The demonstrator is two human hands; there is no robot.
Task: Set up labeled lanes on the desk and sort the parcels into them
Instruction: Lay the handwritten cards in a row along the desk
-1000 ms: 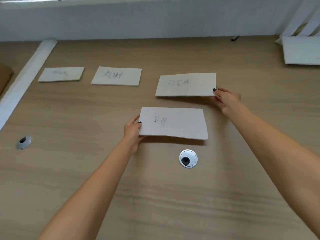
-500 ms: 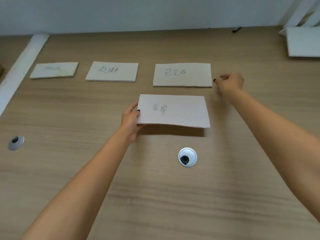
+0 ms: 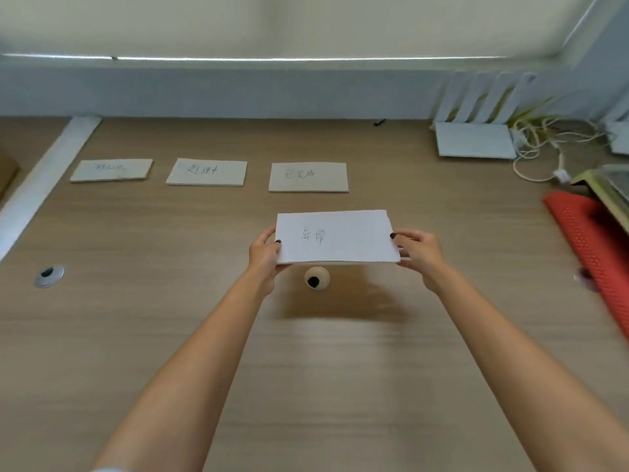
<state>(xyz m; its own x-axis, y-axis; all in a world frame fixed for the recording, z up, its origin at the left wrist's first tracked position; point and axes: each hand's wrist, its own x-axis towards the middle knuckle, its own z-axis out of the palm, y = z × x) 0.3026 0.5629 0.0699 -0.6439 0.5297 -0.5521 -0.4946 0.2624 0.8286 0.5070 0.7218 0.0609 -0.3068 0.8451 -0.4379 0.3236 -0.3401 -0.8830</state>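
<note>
Three flat handwritten paper label cards lie in a row toward the back of the wooden desk [image 3: 136,335]: the left card [image 3: 111,170], the middle card [image 3: 207,172] and the right card [image 3: 308,177], each apart from its neighbour. Nearer the person, a fourth white handwritten card [image 3: 337,237] is held above the desk, left hand [image 3: 264,257] at its left edge, right hand [image 3: 422,255] at its right. A round metal cable grommet [image 3: 317,279] sits just below it; another grommet [image 3: 49,276] lies far left.

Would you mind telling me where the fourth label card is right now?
Head view, centre: held by both hands, the card hovers above the grommet.
</note>
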